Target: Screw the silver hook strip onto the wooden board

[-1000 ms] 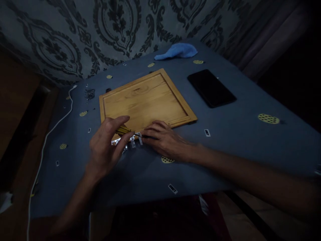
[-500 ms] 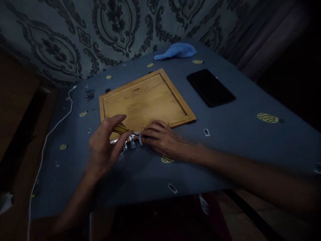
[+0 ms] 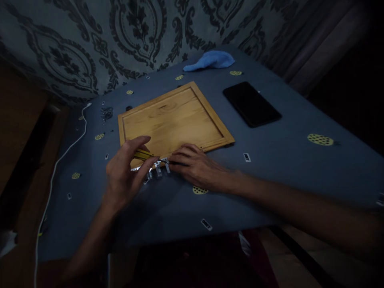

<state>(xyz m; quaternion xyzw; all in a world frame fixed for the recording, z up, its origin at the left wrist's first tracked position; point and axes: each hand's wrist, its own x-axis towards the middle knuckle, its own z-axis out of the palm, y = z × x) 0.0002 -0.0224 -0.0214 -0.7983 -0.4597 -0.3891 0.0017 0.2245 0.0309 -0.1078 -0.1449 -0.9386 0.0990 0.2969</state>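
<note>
A square wooden panel (image 3: 174,118) with a raised border lies on the blue-covered table (image 3: 285,168). My left hand (image 3: 124,176) is closed round a small yellow-and-black screwdriver (image 3: 144,155) at the panel's near edge. Its tip points right toward small silver metal brackets (image 3: 158,169) lying by that edge. My right hand (image 3: 196,166) rests on the cloth with its fingers pressed down at the panel's near edge, touching the bracket at the screwdriver's tip. What lies under those fingers is hidden.
A black phone (image 3: 251,104) lies face down right of the panel. A folded blue cloth (image 3: 210,60) sits at the far edge by the patterned wall. Small dark screws (image 3: 106,113) lie left of the panel. A white cable (image 3: 60,160) runs down the table's left side.
My left hand has shifted slightly with the screwdriver, its thumb moving a little left and up. My right hand and the panel stay put.
</note>
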